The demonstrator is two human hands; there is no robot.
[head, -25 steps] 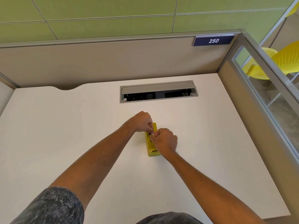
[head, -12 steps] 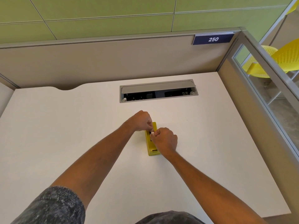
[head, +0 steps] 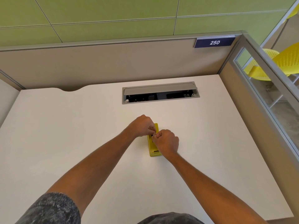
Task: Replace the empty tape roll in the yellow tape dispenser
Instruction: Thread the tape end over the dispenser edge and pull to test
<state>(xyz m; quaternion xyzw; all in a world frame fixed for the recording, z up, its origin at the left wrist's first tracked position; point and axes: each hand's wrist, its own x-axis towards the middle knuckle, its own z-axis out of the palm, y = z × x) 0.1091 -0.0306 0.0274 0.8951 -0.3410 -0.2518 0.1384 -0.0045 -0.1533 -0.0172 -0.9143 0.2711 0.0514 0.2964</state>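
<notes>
Dispenser [head: 152, 148]: a narrow yellow block flat on the desk [head: 64, 126], dark slot at its near end; left hand [head: 143, 126] and right hand [head: 166, 142] curl over its middle, fingertips meeting; what they pinch is hidden.

White desk [head: 64, 126]: flat top with a rounded cut-out [head: 71, 90] in its rear edge, left of centre. A recessed cable box [head: 161, 98] is set into the desk near the rear, its grey flap [head: 159, 90] raised and dark sockets visible inside. A beige partition [head: 97, 65] runs behind the desk, with a navy sign [head: 214, 42] reading "250" at its upper right. A green panelled wall [head: 113, 13] rises above it. On the right is a metal-framed glass screen [head: 265, 88], with yellow perforated chairs [head: 288, 60] beyond it.
</notes>
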